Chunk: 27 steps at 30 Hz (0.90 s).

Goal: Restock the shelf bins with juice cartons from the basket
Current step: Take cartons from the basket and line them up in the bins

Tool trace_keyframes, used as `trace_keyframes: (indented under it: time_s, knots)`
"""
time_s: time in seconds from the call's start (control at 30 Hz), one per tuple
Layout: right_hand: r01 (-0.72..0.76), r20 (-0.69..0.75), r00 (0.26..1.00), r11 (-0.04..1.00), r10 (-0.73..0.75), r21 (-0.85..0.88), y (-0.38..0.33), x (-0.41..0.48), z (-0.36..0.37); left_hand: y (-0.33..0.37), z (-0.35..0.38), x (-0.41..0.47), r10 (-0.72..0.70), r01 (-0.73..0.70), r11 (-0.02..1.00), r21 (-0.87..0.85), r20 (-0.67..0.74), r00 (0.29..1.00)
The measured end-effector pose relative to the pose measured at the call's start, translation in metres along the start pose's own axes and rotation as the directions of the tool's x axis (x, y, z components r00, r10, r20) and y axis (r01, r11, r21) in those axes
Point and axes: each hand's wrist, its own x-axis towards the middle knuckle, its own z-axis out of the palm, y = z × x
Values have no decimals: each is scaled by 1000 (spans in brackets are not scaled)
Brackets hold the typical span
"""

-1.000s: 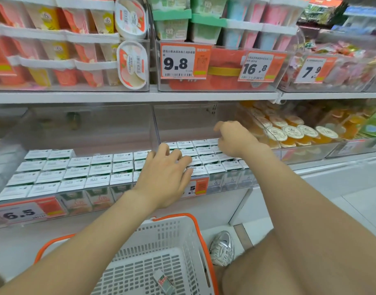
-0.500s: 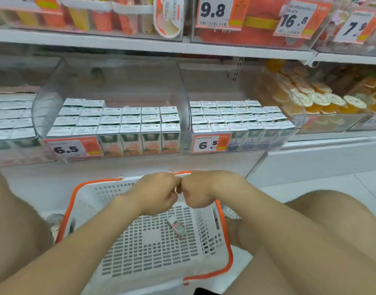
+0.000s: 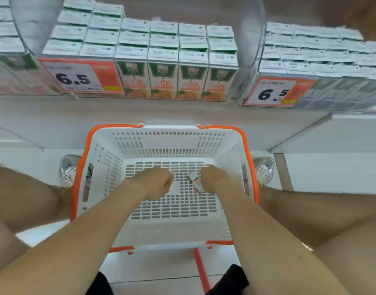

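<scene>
Both hands were down inside the basket (image 3: 167, 143), which sat on the floor between two shoes (image 3: 68, 169), just near of the shelf lip (image 3: 161, 109). One small carton (image 3: 195, 181) lay tilted on the slotted basket floor, right of centre. The right hand (image 3: 215, 179) was against its right edge with fingers curled down; whether it gripped the carton or only touched it could not be told. The left hand (image 3: 154, 180) was just left of the carton and apart from it, fingers curled under with nothing seen in them.

The rest of the basket floor was bare, leaving room on all sides between the hands and the walls. An orange handle (image 3: 200, 271) hung down on the near side.

Beyond the far rim, the middle bin (image 3: 249, 39) held packed rows of cartons; its far left rows ran deeper than the rest, with open space behind the right-hand rows. A 6.5 tag (image 3: 80, 77) covered the left of its front edge. The right bin (image 3: 321, 67) was also packed, behind its own tag (image 3: 274, 92).
</scene>
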Motion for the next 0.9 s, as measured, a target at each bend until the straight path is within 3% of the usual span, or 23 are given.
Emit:
trace_keyframes:
  time_s: [0.13, 0.27, 0.37, 0.43, 0.53, 0.7, 0.83, 0.9]
  knots:
    - [-14, -44, 999, 975, 25, 223, -8, 32, 32, -13, 10, 11, -8, 8, 998, -60, -5, 1000]
    - [-6, -102, 995, 983, 24, 182, -13, 49, 50, -26, 16, 18, -26, 23, 993, -114, -18, 1000]
    - [32, -5, 999, 969, -32, 245, -12, 55, 43, -32, 11, 18, -68, 59, 985, -161, -52, 996]
    - [54, 102, 988, 889, -112, 454, -10, 50, 26, -33, 5, 15, -93, 78, 981, -177, -74, 993]
    - [115, 85, 972, 763, -218, 636, -13, 30, -13, -32, -9, 7, -158, 113, 957, -266, -153, 976]
    - [223, 0, 940, 612, -342, 759, -32, -31, -81, -18, -39, -28, -305, 87, 818, -569, -301, 903]
    - [322, -140, 921, 512, -363, 797, -54, -81, -106, 5, -77, -69, -230, -9, 633, -774, -200, 952]
    - [418, -282, 899, 469, -335, 778, -67, -105, -112, 15, -96, -95, -161, -86, 600, -795, -226, 961]
